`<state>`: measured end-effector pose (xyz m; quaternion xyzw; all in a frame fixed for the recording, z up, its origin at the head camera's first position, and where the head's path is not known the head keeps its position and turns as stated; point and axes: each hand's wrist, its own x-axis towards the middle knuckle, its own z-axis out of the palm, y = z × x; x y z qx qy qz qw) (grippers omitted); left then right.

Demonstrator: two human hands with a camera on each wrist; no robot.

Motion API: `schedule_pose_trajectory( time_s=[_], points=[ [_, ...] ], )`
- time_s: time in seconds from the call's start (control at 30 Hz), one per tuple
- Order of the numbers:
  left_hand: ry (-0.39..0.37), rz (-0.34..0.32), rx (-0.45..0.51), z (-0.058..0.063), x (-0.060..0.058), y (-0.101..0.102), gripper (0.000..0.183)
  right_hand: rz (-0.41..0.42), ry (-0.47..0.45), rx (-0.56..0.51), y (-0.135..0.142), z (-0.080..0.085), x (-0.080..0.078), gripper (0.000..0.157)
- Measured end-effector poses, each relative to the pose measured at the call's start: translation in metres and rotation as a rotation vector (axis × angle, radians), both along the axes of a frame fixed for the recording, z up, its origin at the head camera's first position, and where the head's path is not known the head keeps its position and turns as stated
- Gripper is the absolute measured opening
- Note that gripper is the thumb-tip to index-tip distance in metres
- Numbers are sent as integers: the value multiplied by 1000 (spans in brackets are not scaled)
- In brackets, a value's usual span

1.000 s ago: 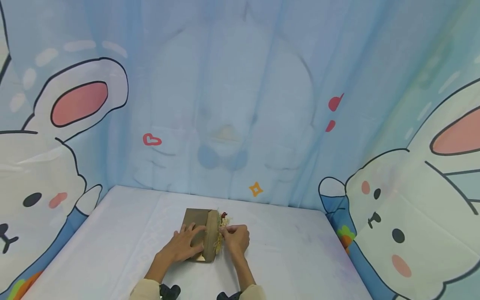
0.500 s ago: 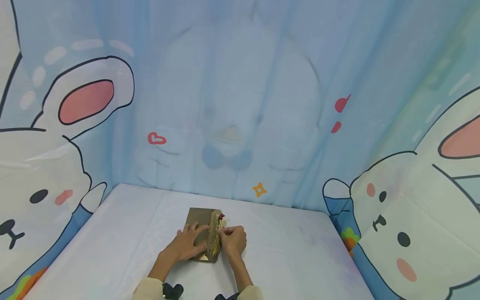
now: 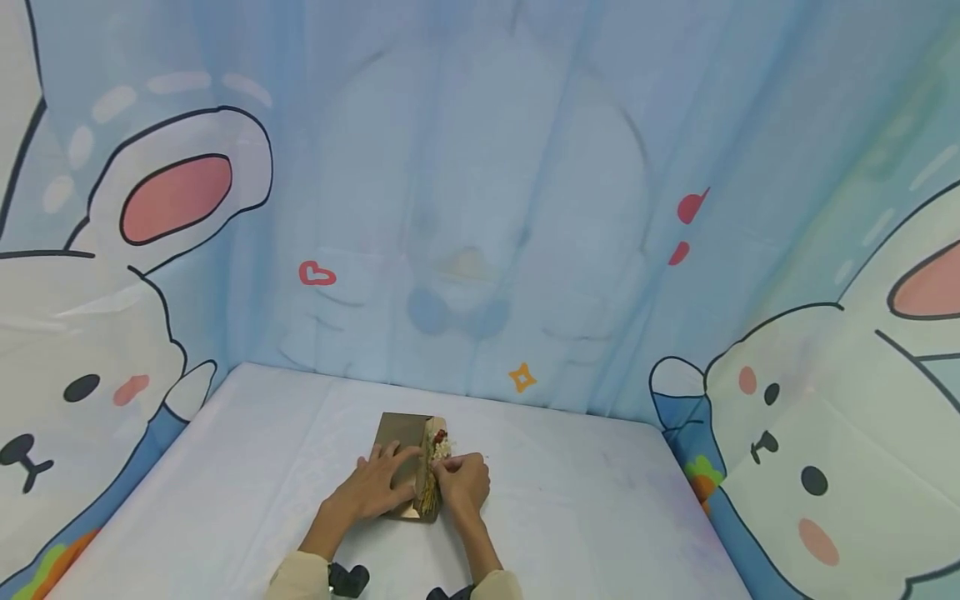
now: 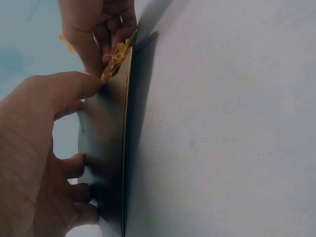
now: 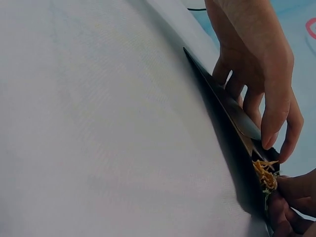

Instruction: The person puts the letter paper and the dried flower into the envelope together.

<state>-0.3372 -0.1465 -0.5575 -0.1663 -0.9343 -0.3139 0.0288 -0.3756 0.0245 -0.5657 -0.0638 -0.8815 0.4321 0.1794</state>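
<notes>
A dark bronze folded card or envelope (image 3: 400, 428) lies on the white table in the head view. My left hand (image 3: 372, 487) rests on it, fingers spread and pressing its surface. Along its right side runs a small bunch of dried flowers (image 3: 441, 448), with red and cream heads at the far end and yellowish stems toward me. My right hand (image 3: 464, 485) pinches the bunch from the right between thumb and fingers. In the left wrist view, the left thumb tip sits right beside the dried stems (image 4: 117, 61). The right wrist view shows the yellow stem ends (image 5: 266, 175) at the card's near corner.
A white cloth (image 3: 585, 517) covers the table. Behind it hangs a blue curtain (image 3: 465, 167) printed with cartoon rabbits. Black devices (image 3: 348, 580) are strapped at both wrists, beside beige sleeves.
My right hand has moved left, bringing the flower bunch from beside the card's right edge onto its right-hand strip. The left hand stays on the card. The head view has shifted slightly.
</notes>
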Motion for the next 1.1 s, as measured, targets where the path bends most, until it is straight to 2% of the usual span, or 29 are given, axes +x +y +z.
schedule_pose_trajectory(
  time_s=[0.37,0.63,0.87,1.1],
  points=[
    [-40,4,18,0,-1,-4,56,65,-18,50,-13,0,-6,14],
    [-28,-1,8,-1,-4,-4,56,103,35,78,-19,2,-5,10],
    [-67,-6,30,0,-2,-5,59,137,49,75,-26,-6,-6,9],
    [-65,-7,31,-1,-1,-6,60,187,46,64,-22,-6,-5,7]
  ],
)
